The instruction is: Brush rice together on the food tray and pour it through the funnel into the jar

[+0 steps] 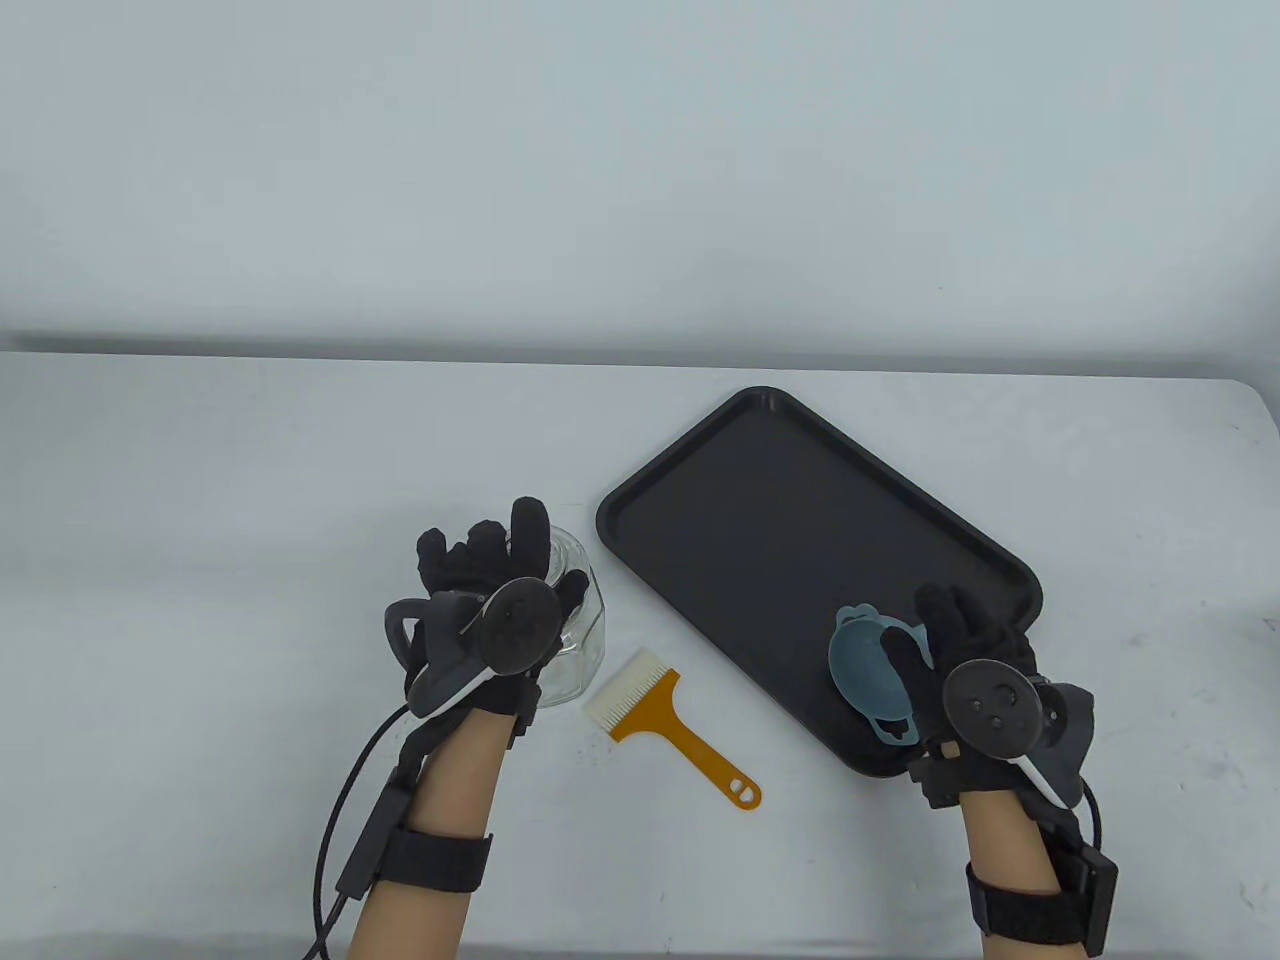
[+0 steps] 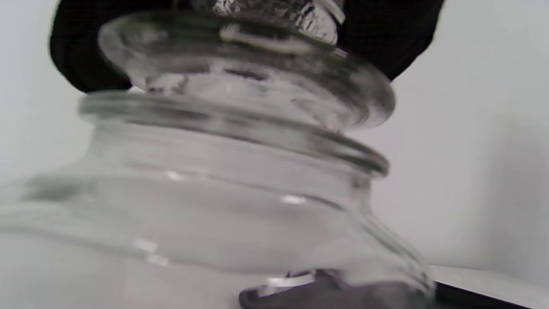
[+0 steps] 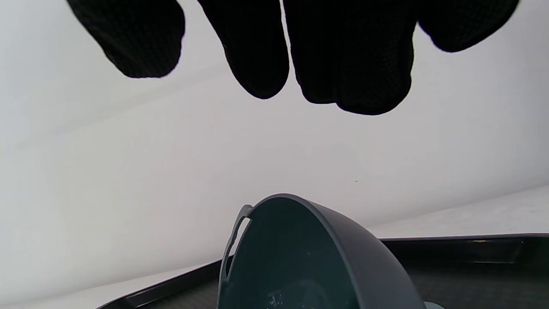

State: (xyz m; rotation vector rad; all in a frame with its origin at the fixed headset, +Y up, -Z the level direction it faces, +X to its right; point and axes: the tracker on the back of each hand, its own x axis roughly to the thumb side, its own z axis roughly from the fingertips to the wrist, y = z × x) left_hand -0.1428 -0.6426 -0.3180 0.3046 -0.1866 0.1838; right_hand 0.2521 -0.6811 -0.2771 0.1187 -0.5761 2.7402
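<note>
Two gloved hands work near the front edge of a white table [image 1: 250, 450]. No rice is visible on the black food tray [image 1: 790, 530], which lies at an angle on the table's right half, one corner pointing toward the back edge and one toward the front right.

At the tray's front corner the right hand [image 1: 975, 670] holds a blue-grey funnel [image 1: 875, 675], thumb lying across its bowl; in the right wrist view the funnel [image 3: 300, 257] sits tipped on its side above the tray [image 3: 493, 244], its open bowl facing the camera, while the fingers [image 3: 351, 60] hang above it. How the fingers meet the funnel's far side cannot be told.

On the left half of the table, just beside the tray's left corner, stands a clear glass jar [image 1: 575, 625]. The left hand [image 1: 490, 590] covers its top, fingers curled down over it. The left wrist view, blurred, shows the glass lid [image 2: 240, 73] gripped by the gloved fingers [image 2: 386, 34] and tilted, raised on one side above the jar's rim [image 2: 231, 128].

Between jar and tray, a brush [image 1: 670, 725] with white bristles and an orange handle lies flat on the table, bristles toward the jar, handle pointing at the front edge, apart from both hands.
</note>
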